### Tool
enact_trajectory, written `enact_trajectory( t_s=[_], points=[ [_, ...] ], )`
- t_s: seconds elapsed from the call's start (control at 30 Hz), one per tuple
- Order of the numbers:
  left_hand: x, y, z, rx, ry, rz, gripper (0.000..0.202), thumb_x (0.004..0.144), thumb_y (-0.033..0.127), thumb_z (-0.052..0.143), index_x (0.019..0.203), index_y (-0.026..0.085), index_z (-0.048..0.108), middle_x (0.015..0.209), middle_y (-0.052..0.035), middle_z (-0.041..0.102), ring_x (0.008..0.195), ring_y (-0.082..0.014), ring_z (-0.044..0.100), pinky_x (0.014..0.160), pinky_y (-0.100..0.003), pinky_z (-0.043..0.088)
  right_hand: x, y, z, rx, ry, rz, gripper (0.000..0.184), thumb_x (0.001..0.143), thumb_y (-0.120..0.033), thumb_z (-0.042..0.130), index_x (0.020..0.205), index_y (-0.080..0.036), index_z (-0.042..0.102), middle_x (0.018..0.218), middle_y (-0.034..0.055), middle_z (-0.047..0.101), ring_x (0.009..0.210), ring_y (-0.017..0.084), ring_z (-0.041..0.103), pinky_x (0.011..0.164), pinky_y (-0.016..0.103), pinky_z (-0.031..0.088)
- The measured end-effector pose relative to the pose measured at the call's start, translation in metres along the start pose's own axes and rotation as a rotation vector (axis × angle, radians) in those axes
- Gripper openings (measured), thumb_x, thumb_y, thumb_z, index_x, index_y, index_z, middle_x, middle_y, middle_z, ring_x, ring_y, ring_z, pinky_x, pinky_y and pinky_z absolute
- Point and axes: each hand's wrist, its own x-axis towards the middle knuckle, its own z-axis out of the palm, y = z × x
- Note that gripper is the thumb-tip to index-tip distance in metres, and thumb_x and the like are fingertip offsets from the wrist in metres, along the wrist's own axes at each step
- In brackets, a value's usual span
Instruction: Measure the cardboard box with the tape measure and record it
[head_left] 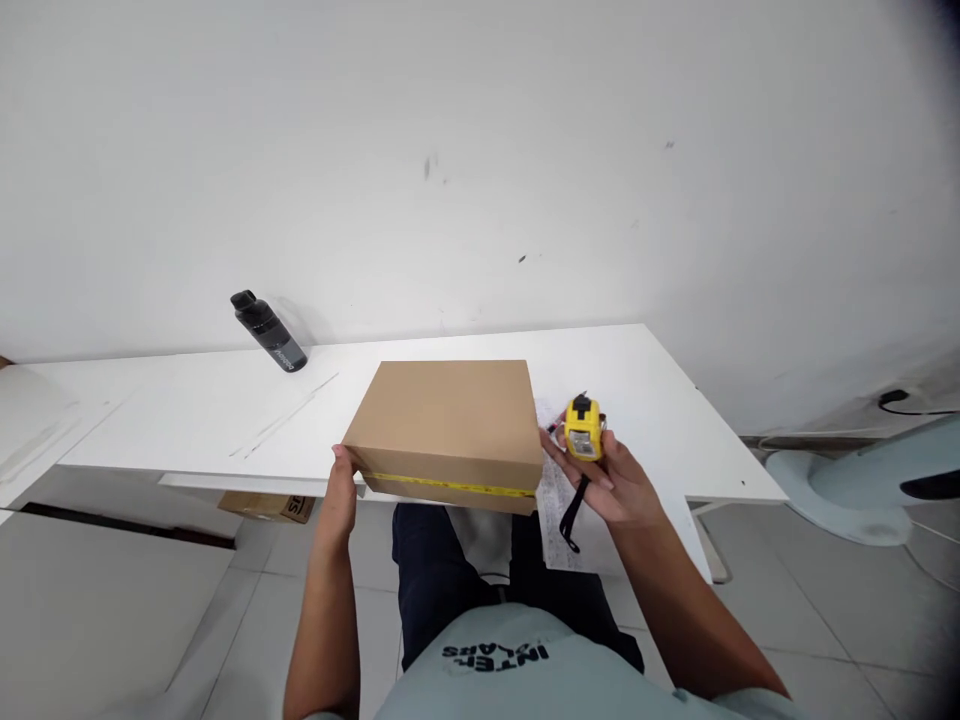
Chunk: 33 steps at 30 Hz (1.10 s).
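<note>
A closed brown cardboard box (450, 412) sits at the table's front edge. Stretched along its near side is a yellow measuring tape blade (450, 486). My left hand (340, 500) grips the box's front left corner, by the blade's left end; its thumb is up and most of its fingers are hidden. Just right of the box, my right hand (604, 480) holds the yellow tape measure (584, 428) in its fingers, palm up. A black wrist strap (573, 518) dangles below that hand. Handwritten paper sheets (559, 545) lie under it, overhanging the edge, with a pen (556, 424) partly hidden.
A black bottle (270, 332) stands on the white table (187, 410) at the back left, near the wall. Below the table is another cardboard box (266, 505). On the right, a pale blue object (862, 480) stands on the floor near a plugged-in cable (896, 397).
</note>
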Motion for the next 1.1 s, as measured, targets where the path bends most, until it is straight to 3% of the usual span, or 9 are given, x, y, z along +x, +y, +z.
enact_trajectory(
  t_s=[0.13, 0.3, 0.4, 0.53, 0.67, 0.8, 0.87, 1.0, 1.1],
  points=[
    [0.011, 0.008, 0.008, -0.066, 0.313, -0.256, 0.085, 0.091, 0.082, 0.050, 0.150, 0.020, 0.049, 0.159, -0.0171, 0.051, 0.152, -0.0317, 0.046, 0.129, -0.050, 0.035, -0.017, 0.018, 0.013, 0.138, -0.097, 0.182, 0.041, 0.078, -0.064, 0.085, 0.094, -0.027, 0.079, 0.044, -0.0148, 0.047, 0.037, 0.003, 0.014, 0.111, 0.054, 0.057],
    [0.004, 0.027, 0.015, -0.039, 0.600, -0.170, 0.090, 0.092, 0.068, 0.061, 0.162, 0.024, 0.024, 0.172, -0.0179, 0.026, 0.163, -0.0276, 0.025, 0.134, -0.047, 0.023, -0.023, 0.026, 0.019, 0.168, -0.086, 0.240, 0.040, 0.077, -0.061, 0.088, 0.089, -0.024, 0.078, 0.045, -0.0142, 0.047, 0.040, 0.003, 0.013, 0.099, 0.047, 0.063],
    [-0.021, 0.032, 0.031, -0.097, 0.492, -0.135, 0.092, 0.093, 0.061, 0.064, 0.164, 0.027, 0.017, 0.176, -0.0168, 0.019, 0.166, -0.0271, 0.019, 0.134, -0.048, 0.023, -0.014, 0.017, 0.016, 0.150, 0.029, 0.166, 0.042, 0.072, -0.061, 0.091, 0.088, -0.025, 0.077, 0.059, -0.0105, 0.065, 0.040, 0.002, 0.012, 0.073, 0.034, 0.064],
    [-0.039, 0.028, 0.056, -0.128, 0.319, -0.119, 0.097, 0.087, 0.047, 0.073, 0.164, 0.029, 0.018, 0.176, -0.0142, 0.021, 0.164, -0.0277, 0.024, 0.133, -0.048, 0.027, -0.004, 0.015, 0.016, 0.121, 0.072, 0.165, 0.043, 0.074, -0.061, 0.089, 0.088, -0.024, 0.072, 0.077, -0.0062, 0.075, 0.040, 0.000, 0.011, 0.045, 0.021, 0.045],
    [-0.012, 0.024, 0.051, -0.178, 0.291, -0.113, 0.084, 0.085, 0.038, 0.068, 0.160, 0.025, 0.032, 0.169, -0.0141, 0.038, 0.158, -0.0275, 0.037, 0.129, -0.046, 0.035, -0.007, 0.025, 0.019, 0.066, 0.042, 0.201, 0.041, 0.077, -0.058, 0.088, 0.089, -0.023, 0.070, 0.075, -0.0068, 0.071, 0.041, 0.000, 0.012, 0.046, 0.022, 0.044],
    [0.033, 0.034, 0.026, -0.202, 0.002, -0.262, 0.060, 0.088, 0.043, 0.061, 0.145, 0.024, 0.057, 0.156, -0.0124, 0.057, 0.144, -0.0319, 0.055, 0.120, -0.055, 0.046, -0.018, 0.027, 0.011, 0.067, 0.089, 0.188, 0.042, 0.073, -0.054, 0.092, 0.090, -0.023, 0.068, 0.075, -0.0081, 0.067, 0.042, 0.000, 0.012, 0.048, 0.021, 0.044],
    [0.042, 0.045, 0.017, -0.166, 0.021, -0.302, 0.054, 0.091, 0.046, 0.059, 0.140, 0.023, 0.062, 0.149, -0.0126, 0.063, 0.138, -0.0320, 0.059, 0.117, -0.056, 0.048, -0.023, 0.025, 0.004, 0.065, 0.112, 0.159, 0.041, 0.075, -0.054, 0.091, 0.090, -0.024, 0.067, 0.070, -0.0092, 0.062, 0.042, 0.000, 0.012, 0.048, 0.021, 0.043],
    [0.012, 0.074, 0.011, 0.101, 0.233, -0.006, 0.045, 0.101, 0.046, 0.053, 0.139, 0.025, 0.063, 0.150, -0.0114, 0.062, 0.138, -0.0273, 0.060, 0.118, -0.049, 0.046, -0.032, 0.021, 0.000, 0.011, 0.099, 0.104, 0.042, 0.077, -0.057, 0.088, 0.095, -0.024, 0.070, 0.064, -0.0100, 0.055, 0.043, 0.001, 0.014, 0.049, 0.022, 0.042],
    [-0.036, 0.097, 0.017, 0.403, 0.059, 0.541, 0.046, 0.099, 0.043, 0.064, 0.143, 0.027, 0.061, 0.145, -0.0106, 0.066, 0.139, -0.0255, 0.060, 0.120, -0.045, 0.044, -0.038, 0.022, 0.016, -0.044, 0.068, 0.121, 0.050, 0.071, -0.058, 0.092, 0.101, -0.024, 0.073, 0.068, -0.0074, 0.061, 0.043, 0.001, 0.018, 0.048, 0.023, 0.042]
  ],
)
